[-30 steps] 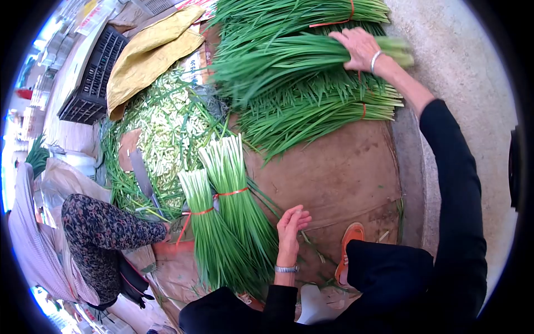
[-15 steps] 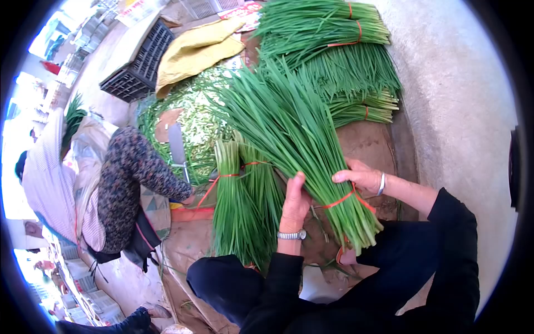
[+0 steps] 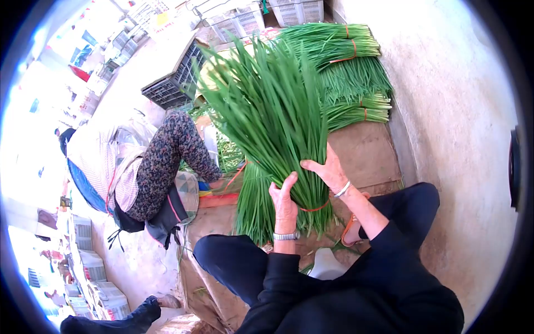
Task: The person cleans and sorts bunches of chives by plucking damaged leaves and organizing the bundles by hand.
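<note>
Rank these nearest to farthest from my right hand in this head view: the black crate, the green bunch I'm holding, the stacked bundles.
1. Green bunch: touching your right hand.
2. Stacked bundles: beyond it, on the right.
3. Black crate: farther off, upper left.

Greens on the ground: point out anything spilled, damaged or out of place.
Loose green scraps lie strewn beside the co-worker's patterned trousers, untidy next to the banded bundles stacked at the back; they may just be trimmings. No damage shows.
</note>
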{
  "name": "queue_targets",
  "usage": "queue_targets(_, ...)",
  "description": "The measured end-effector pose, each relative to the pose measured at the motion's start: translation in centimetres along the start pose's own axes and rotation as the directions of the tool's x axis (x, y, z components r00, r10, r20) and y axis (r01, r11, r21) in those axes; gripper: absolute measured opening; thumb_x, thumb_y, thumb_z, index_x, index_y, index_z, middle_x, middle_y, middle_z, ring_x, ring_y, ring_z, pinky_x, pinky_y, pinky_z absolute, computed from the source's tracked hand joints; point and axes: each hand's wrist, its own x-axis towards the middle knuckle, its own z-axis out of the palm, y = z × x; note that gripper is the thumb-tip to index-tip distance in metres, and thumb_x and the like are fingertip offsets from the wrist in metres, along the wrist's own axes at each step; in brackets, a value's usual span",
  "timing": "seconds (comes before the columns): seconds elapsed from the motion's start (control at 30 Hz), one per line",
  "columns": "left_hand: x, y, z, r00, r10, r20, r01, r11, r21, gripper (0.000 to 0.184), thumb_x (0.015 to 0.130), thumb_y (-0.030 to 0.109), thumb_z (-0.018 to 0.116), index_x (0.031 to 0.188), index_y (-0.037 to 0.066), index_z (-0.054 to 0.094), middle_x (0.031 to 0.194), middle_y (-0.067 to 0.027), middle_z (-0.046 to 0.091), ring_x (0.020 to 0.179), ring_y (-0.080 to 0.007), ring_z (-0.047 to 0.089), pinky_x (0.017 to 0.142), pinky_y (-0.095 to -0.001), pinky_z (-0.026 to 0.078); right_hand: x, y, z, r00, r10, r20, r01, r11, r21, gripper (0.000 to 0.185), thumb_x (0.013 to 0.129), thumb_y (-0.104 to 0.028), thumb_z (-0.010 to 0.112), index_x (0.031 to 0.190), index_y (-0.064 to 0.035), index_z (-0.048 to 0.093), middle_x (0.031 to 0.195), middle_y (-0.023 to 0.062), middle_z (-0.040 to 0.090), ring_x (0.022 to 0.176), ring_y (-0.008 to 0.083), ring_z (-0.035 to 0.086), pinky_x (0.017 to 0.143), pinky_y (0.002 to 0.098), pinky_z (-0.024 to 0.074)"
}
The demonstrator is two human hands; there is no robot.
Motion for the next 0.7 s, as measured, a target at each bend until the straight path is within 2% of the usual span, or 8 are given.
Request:
queue_targets(0.07, -1.0, 1.0, -0.9, 0.999, 0.010, 0.037, -0.007, 0.997, -0.076, 0.040, 0.072, 0.012, 0.070, 0.108, 0.000, 0.056, 0.101, -0.0065, 0.061, 0.092, -0.0174, 0.058, 0.084, -0.0316, 0.047, -1.7, -0.5, 1.1, 0.990, -0.036, -0.140, 0.074, 0.957, 0.281, 0.051, 0.074, -0.008, 0.070, 0.120, -0.0012, 0.047, 0.107, 0.0060, 0.060, 0.096, 0.0149, 0.057, 0.087, 0.0293, 0.0453)
queue_targets(0.1, -1.5, 1.3, -1.5, 0.999, 0.022, 0.026, -0.021, 0.998, -0.055, 0.040, 0.074, 0.012, 0.067, 0.110, 0.001, 0.055, 0.102, -0.0063, 0.061, 0.093, -0.0181, 0.058, 0.084, -0.0324, 0.047, -2.6, -0.7, 1.5, 0.987, 0.035, -0.156, 0.026, 0.928, 0.372, 0.043, 0.076, -0.001, 0.066, 0.115, -0.0018, 0.051, 0.103, 0.0044, 0.061, 0.090, 0.0125, 0.058, 0.082, 0.0272, 0.0470)
queue_targets(0.13, -1.7, 1.6, -1.9, 0.998, -0.011, 0.065, 0.019, 0.991, -0.131, 0.039, 0.075, 0.010, 0.065, 0.112, 0.001, 0.055, 0.104, -0.0074, 0.061, 0.093, -0.0191, 0.058, 0.084, -0.0332, 0.048, -3.4, -0.4, 1.6, 0.987, 0.040, -0.154, 0.021, 0.927, 0.374, 0.043, 0.076, -0.001, 0.066, 0.115, -0.0018, 0.051, 0.103, 0.0044, 0.061, 0.090, 0.0125, 0.058, 0.082, 0.0272, 0.0470)
queue_targets(0.23, -3.1, 2.2, -3.3, 0.997, -0.017, 0.073, 0.028, 0.988, -0.149, 0.038, 0.076, 0.009, 0.064, 0.112, 0.002, 0.055, 0.105, -0.0072, 0.061, 0.093, -0.0190, 0.059, 0.083, -0.0337, 0.048, -4.9, 0.1, 1.6, 0.975, 0.156, -0.159, -0.068, 0.889, 0.454, 0.033, 0.079, -0.007, 0.062, 0.111, -0.0026, 0.055, 0.099, 0.0042, 0.061, 0.086, 0.0134, 0.059, 0.079, 0.0278, 0.0484)
queue_targets(0.47, -4.7, 1.2, -5.4, 0.991, -0.062, 0.117, 0.089, 0.965, -0.247, 0.035, 0.079, 0.009, 0.064, 0.113, 0.003, 0.055, 0.106, -0.0042, 0.061, 0.095, -0.0169, 0.059, 0.084, -0.0331, 0.048, -6.8, 0.8, 1.5, 0.967, 0.252, -0.047, -0.194, 0.838, 0.510, 0.031, 0.082, -0.010, 0.059, 0.111, -0.0024, 0.055, 0.100, 0.0043, 0.061, 0.086, 0.0143, 0.060, 0.078, 0.0284, 0.0492)
queue_targets(0.57, -4.8, 0.8, -5.4, 0.992, -0.067, 0.104, 0.089, 0.969, -0.231, 0.035, 0.080, 0.010, 0.064, 0.113, 0.004, 0.056, 0.107, -0.0047, 0.060, 0.097, -0.0171, 0.058, 0.086, -0.0331, 0.048, -7.0, 0.4, 1.2, 0.960, 0.279, -0.019, -0.233, 0.837, 0.495, 0.034, 0.083, -0.014, 0.059, 0.114, -0.0019, 0.054, 0.101, 0.0048, 0.061, 0.086, 0.0138, 0.060, 0.077, 0.0281, 0.0497)
queue_targets(0.67, -4.2, 0.2, -5.3, 0.989, -0.114, 0.091, 0.133, 0.961, -0.243, 0.034, 0.081, 0.012, 0.063, 0.114, 0.003, 0.056, 0.109, -0.0063, 0.060, 0.099, -0.0181, 0.058, 0.086, -0.0336, 0.048, -6.4, 0.4, 0.8, 0.967, 0.245, -0.062, -0.199, 0.888, 0.414, 0.038, 0.084, -0.021, 0.062, 0.116, -0.0017, 0.054, 0.105, 0.0065, 0.061, 0.091, 0.0131, 0.058, 0.079, 0.0275, 0.0473)
queue_targets(0.7, -4.1, 0.1, -5.4, 0.985, -0.134, 0.110, 0.157, 0.959, -0.236, 0.034, 0.082, 0.015, 0.062, 0.114, 0.003, 0.056, 0.110, -0.0066, 0.060, 0.099, -0.0184, 0.058, 0.087, -0.0336, 0.048, -6.0, 0.6, 0.3, 0.967, 0.256, -0.004, -0.234, 0.892, 0.387, 0.042, 0.085, -0.024, 0.062, 0.119, -0.0013, 0.052, 0.108, 0.0071, 0.060, 0.094, 0.0136, 0.057, 0.082, 0.0279, 0.0461)
